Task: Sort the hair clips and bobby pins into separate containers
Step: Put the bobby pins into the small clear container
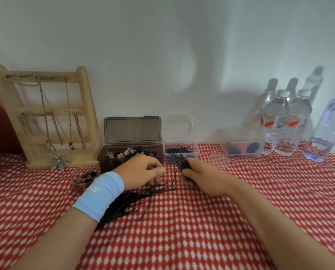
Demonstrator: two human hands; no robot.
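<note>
The sorting is well under way but not finished. The dark box (104, 158), lid up, holds a heap of hair clips (127, 152). The clear box (195, 152), just beside it at 3 o'clock, holds a layer of bobby pins (179, 149). A thick pile of loose pins (135, 199) lies on the tabletop (201, 221) at 6 o'clock of the left hand (141, 170), and a small cup (84, 180) at 9 o'clock of that wrist holds more clips. I judge that much of the pin work is left.

The right hand (199, 176) has its fingers closed round a bundle of pins (182, 162), near the clear box at 12 o'clock. The left hand's fingers are curled and seem to pinch a single pin (169, 170), though it is too thin to be sure.

The way to the clear box is short and open; its near wall is the only edge to lift over. The water bottles (279, 121) stand well apart at 2 o'clock, and bare cloth spreads at 5 o'clock.
</note>
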